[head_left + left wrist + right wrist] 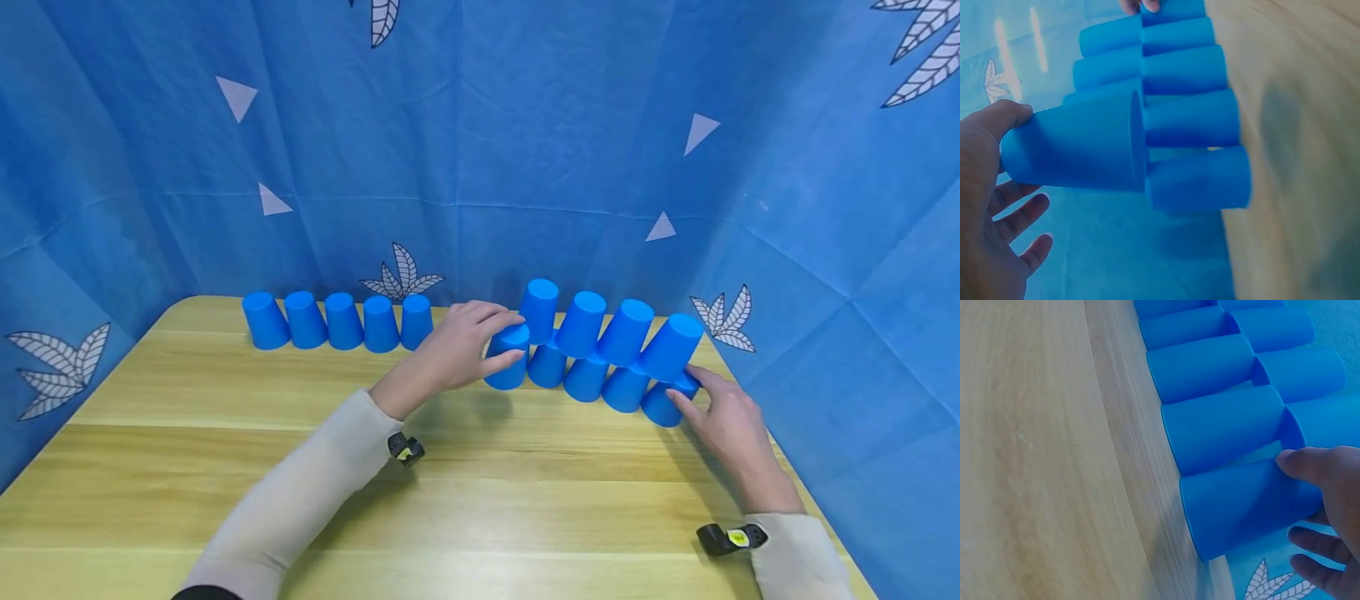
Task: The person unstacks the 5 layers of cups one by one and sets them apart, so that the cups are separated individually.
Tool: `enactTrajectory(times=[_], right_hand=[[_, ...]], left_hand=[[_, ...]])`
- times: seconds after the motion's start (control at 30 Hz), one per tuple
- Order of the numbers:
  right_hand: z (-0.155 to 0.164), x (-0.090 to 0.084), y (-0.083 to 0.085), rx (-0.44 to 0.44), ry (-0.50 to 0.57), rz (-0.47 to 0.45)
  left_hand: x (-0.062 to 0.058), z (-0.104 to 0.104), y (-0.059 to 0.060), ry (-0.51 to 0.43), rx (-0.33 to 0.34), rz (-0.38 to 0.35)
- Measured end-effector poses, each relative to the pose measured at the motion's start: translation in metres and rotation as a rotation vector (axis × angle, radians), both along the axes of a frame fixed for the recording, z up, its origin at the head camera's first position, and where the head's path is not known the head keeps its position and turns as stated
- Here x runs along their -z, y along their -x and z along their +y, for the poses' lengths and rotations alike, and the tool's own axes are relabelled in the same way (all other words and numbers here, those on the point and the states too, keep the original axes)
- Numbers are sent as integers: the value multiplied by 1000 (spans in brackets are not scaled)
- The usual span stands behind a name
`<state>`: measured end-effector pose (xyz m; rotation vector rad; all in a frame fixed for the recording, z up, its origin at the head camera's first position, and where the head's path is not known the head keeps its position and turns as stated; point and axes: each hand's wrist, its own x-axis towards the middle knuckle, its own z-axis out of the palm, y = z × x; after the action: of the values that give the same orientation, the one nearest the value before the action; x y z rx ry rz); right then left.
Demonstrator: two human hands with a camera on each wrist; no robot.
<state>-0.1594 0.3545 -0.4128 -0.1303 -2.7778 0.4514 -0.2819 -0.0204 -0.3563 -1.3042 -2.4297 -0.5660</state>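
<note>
My left hand (468, 346) holds a blue plastic cup (507, 367) between thumb and fingers, mouth down. In the left wrist view this cup (1072, 144) looks larger than the stacked ones behind it, its rim beside them. Behind it, upside-down blue cups stand in two tiers: a lower row (587, 382) on the table and an upper row (581, 325) resting across the gaps. At the right end, my right hand (731, 421) grips the last lower cup (1247, 506), thumb on its near side; an upper cup (672, 348) sits just above the fingers.
Several more upside-down blue cups (343, 321) stand in a line at the back left of the wooden table (450, 517). A patterned blue cloth (450, 150) hangs behind the table and along its sides, close to the right end of the stack.
</note>
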Motion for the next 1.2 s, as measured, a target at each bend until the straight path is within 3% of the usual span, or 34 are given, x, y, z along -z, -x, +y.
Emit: enactTrajectory(times=[0.27, 0.5, 1.2], right_hand=[[0, 0, 0, -11, -18, 21], [-1, 0, 0, -7, -19, 13], [-1, 1, 2, -12, -20, 19]], left_hand=[[31, -21, 4, -48, -53, -37], [42, -43, 6, -58, -129, -81], [45, -106, 23, -99, -305, -182]])
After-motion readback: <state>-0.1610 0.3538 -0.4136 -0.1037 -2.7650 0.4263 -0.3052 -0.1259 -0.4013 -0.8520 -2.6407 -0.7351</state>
